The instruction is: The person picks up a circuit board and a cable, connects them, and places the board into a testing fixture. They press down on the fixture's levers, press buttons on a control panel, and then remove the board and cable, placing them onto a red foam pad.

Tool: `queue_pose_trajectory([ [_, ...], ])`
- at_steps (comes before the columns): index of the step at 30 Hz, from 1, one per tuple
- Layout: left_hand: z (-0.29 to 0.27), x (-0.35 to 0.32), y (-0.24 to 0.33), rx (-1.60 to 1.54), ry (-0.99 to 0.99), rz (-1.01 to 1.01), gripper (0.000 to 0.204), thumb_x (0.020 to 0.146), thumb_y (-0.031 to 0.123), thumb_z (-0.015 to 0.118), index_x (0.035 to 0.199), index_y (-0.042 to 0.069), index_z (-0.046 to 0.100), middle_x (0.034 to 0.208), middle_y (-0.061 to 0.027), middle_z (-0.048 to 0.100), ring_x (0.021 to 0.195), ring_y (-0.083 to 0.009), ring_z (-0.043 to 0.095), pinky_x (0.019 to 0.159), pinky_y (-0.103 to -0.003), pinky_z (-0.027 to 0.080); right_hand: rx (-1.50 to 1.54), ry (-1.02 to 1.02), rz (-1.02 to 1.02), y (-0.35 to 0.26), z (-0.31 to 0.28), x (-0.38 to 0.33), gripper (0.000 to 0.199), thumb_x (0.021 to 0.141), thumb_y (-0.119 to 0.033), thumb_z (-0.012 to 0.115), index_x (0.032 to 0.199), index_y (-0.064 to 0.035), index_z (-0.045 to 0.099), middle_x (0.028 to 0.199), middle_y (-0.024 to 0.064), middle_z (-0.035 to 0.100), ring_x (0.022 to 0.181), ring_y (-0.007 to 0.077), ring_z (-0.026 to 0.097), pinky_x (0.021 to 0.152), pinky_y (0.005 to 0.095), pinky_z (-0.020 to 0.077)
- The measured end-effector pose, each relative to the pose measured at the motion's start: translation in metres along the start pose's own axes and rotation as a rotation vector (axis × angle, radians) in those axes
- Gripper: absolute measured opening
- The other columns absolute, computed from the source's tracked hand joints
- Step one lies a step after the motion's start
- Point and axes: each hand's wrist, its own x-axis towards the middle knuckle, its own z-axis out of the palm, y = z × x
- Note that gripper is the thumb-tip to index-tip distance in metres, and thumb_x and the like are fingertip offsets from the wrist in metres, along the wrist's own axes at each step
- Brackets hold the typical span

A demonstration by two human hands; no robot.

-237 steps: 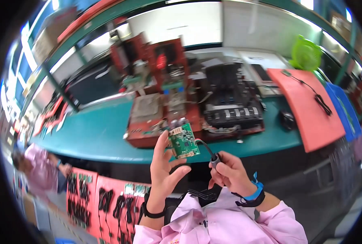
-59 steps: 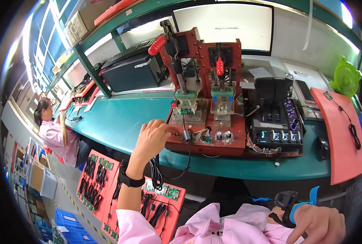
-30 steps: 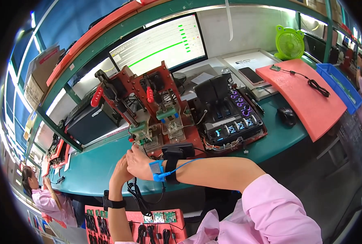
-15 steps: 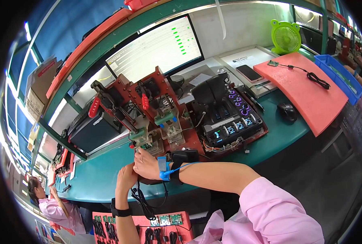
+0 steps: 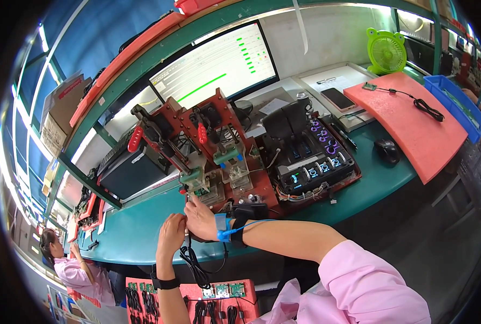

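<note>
My left hand and my right hand meet at the front of a red test fixture with two toggle clamps. Curled fingers on my left hand close around the top of a black cable, whose coiled loops hang below. Bent fingers on my right hand press together beside a small green circuit board in the fixture's left station; what they hold is hidden. A blue wrist strap circles my right wrist, a black band my left.
A black control box with lit dials stands right of the fixture, behind it a monitor. Farther right are a mouse, a pink foam sheet and a blue tray. Cabled boards lie on pink foam below. A person sits left.
A long green bar now shows on the monitor. The whole view has shifted slightly right. Both hands stay together at the fixture, with my left fingers a little more bent.
</note>
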Motion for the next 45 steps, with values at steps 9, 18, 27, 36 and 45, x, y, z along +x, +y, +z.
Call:
queue_pose_trajectory([
  [9, -0.003, -0.011, 0.008, -0.004, 0.055, 0.091, 0.025, 0.072, 0.000, 0.054, 0.097, 0.000, 0.052, 0.097, -0.0163, 0.054, 0.093, -0.0332, 0.051, 0.078, -0.034, 0.041, 0.168, 0.216, 0.043, 0.007, -0.007, -0.021, 0.015, 0.070, -0.014, 0.051, 0.076, -0.0037, 0.059, 0.083, 0.0068, 0.048, 0.089, 0.0218, 0.044, 0.082, 0.0476, 0.0314],
  [18, -0.072, 0.056, 0.067, -0.099, 0.940, 0.426, 0.036, 0.082, 0.012, 0.052, 0.116, 0.002, 0.045, 0.123, -0.0123, 0.043, 0.110, -0.0245, 0.044, 0.091, -0.034, 0.033, 0.550, 0.327, -0.092, -0.005, -0.047, -0.097, 0.015, 0.064, -0.010, 0.055, 0.077, -0.0043, 0.048, 0.077, 0.0068, 0.045, 0.081, 0.0228, 0.047, 0.078, 0.0362, 0.0356],
  [27, -0.094, 0.138, 0.057, -0.649, 0.935, 0.516, 0.023, 0.087, 0.015, 0.048, 0.070, 0.000, 0.050, 0.065, -0.0069, 0.052, 0.058, -0.0156, 0.048, 0.059, -0.027, 0.041, 0.876, 0.067, 0.124, -0.005, -0.018, -0.161, 0.008, 0.072, -0.004, 0.052, 0.079, -0.0045, 0.049, 0.071, 0.0083, 0.051, 0.067, 0.0256, 0.052, 0.065, 0.0352, 0.0404],
  [36, -0.145, 0.139, 0.083, -1.017, 0.793, 0.297, 0.041, 0.088, 0.032, 0.045, 0.057, 0.007, 0.035, 0.047, -0.0022, 0.034, 0.046, -0.0134, 0.037, 0.056, -0.028, 0.039, 1.052, 0.072, 0.258, 0.011, -0.013, -0.170, 0.005, 0.076, -0.007, 0.049, 0.079, -0.0026, 0.048, 0.073, 0.0116, 0.052, 0.071, 0.0299, 0.052, 0.067, 0.0386, 0.0405],
  [45, -0.087, 0.133, 0.072, -0.825, 1.068, 0.485, 0.037, 0.088, 0.029, 0.045, 0.060, 0.006, 0.036, 0.056, -0.0059, 0.041, 0.059, -0.0172, 0.048, 0.067, -0.032, 0.042, 1.023, 0.126, 0.233, 0.008, -0.010, -0.167, 0.005, 0.076, -0.007, 0.049, 0.077, -0.0023, 0.047, 0.071, 0.0111, 0.052, 0.069, 0.0296, 0.052, 0.066, 0.0380, 0.0403],
])
